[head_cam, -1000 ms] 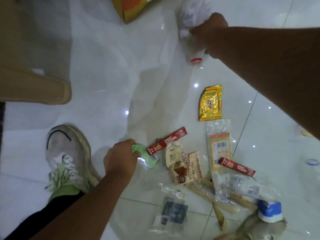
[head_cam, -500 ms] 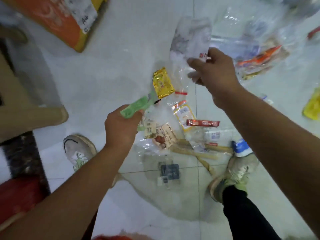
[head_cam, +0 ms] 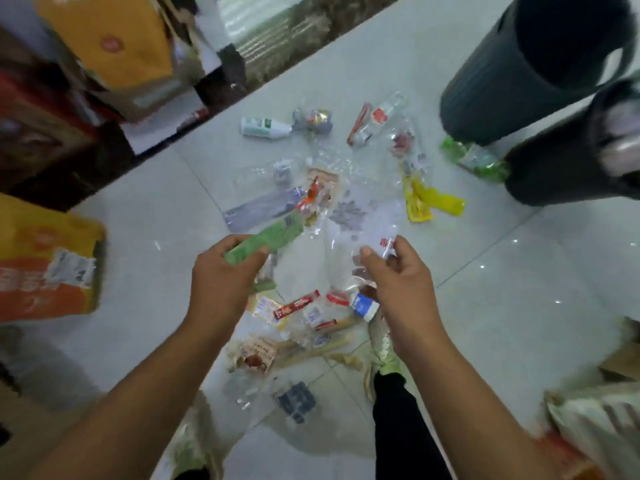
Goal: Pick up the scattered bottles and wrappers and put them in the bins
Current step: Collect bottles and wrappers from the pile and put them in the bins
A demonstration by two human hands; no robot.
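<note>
White tiled floor (head_cam: 485,306) littered with wrappers and bottles. Left hand (head_cam: 221,282) pinches a flat green plastic wrapper (head_cam: 266,237); right hand (head_cam: 398,282) grips a crumpled clear plastic bottle (head_cam: 356,244). Two dark round bins (head_cam: 491,81) far right.

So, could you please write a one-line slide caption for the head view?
Left hand holds a green wrapper, right hand a clear plastic bottle, above floor litter near two dark bins.

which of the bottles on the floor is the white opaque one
The white bottle with a green label, lying on its side at the far left of the litter, beside a crumpled silvery wrapper. The other bottles, like the red-labelled one, are clear plastic.
</note>
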